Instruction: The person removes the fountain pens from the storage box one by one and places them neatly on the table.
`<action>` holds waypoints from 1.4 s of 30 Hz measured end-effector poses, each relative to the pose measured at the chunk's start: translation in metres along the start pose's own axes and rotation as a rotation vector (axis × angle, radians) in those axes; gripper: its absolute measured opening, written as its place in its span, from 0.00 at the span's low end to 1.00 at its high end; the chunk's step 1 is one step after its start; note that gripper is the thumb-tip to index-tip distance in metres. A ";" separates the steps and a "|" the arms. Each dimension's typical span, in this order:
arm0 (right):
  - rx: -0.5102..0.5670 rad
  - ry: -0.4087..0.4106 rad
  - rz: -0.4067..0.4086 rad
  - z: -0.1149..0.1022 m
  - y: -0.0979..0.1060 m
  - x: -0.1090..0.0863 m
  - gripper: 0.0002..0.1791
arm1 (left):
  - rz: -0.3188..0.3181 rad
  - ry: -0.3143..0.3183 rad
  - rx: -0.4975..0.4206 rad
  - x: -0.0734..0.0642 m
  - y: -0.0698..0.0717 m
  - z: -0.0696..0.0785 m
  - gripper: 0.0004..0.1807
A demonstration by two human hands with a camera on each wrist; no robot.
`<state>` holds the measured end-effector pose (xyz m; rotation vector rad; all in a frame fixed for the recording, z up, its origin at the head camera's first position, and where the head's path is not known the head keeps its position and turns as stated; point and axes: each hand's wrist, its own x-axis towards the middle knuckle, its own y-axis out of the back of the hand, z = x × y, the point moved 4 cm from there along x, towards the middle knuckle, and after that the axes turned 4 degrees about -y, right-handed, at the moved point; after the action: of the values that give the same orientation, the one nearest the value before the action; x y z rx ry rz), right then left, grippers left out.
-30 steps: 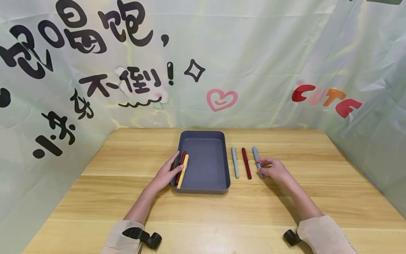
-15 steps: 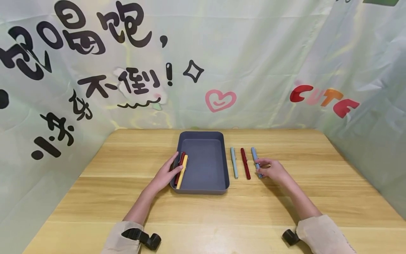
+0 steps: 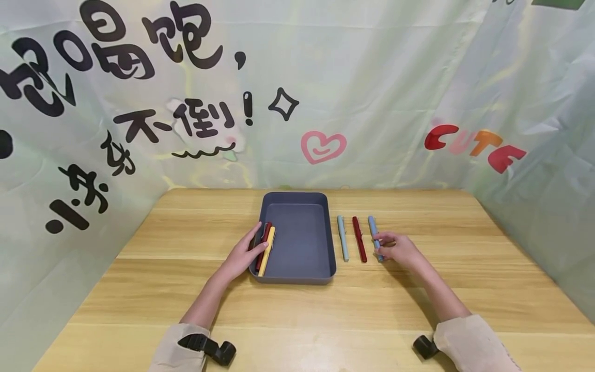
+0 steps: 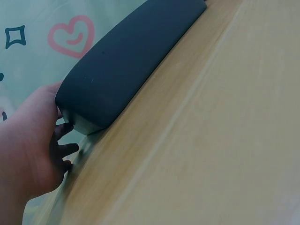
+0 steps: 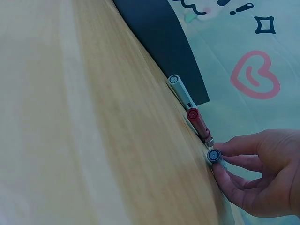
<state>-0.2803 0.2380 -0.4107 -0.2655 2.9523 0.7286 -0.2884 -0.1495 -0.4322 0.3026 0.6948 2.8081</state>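
A dark grey-blue tray (image 3: 302,243) lies on the table, a dark red pen (image 3: 263,248) and a yellow pen (image 3: 267,253) along its left side. My left hand (image 3: 244,254) grips the tray's left wall, thumb over the rim and fingers outside, as the left wrist view shows. To the right of the tray lie a light blue pen (image 3: 343,238), another dark red pen (image 3: 359,238) and a blue pen (image 3: 372,223) in a row. My right hand (image 3: 401,250) pinches the blue pen between thumb and fingers; its end (image 5: 214,155) faces the right wrist camera.
The wooden table (image 3: 297,320) reaches back to a pale printed cloth (image 3: 381,93) hung behind and at both sides. Each sleeved wrist carries a black strapped camera, such as the left camera (image 3: 223,353).
The head view has shifted very slightly. Both hands keep their places, the left on the tray and the right at the blue pen.
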 end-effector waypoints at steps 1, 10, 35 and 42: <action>-0.001 0.002 0.000 0.000 0.000 0.000 0.22 | -0.001 -0.003 -0.006 0.000 0.001 0.001 0.36; -0.002 0.007 -0.004 -0.001 0.000 0.000 0.21 | -0.016 -0.003 0.003 -0.007 0.003 0.022 0.36; 0.027 -0.013 -0.016 -0.003 0.000 -0.003 0.23 | 0.013 -0.007 -0.002 0.001 0.000 -0.001 0.37; 0.012 -0.021 0.000 -0.008 0.004 -0.004 0.24 | 0.010 -0.011 0.002 0.001 0.001 0.000 0.37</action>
<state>-0.2773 0.2384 -0.4010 -0.2555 2.9361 0.7096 -0.2893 -0.1499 -0.4319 0.3223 0.6961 2.8134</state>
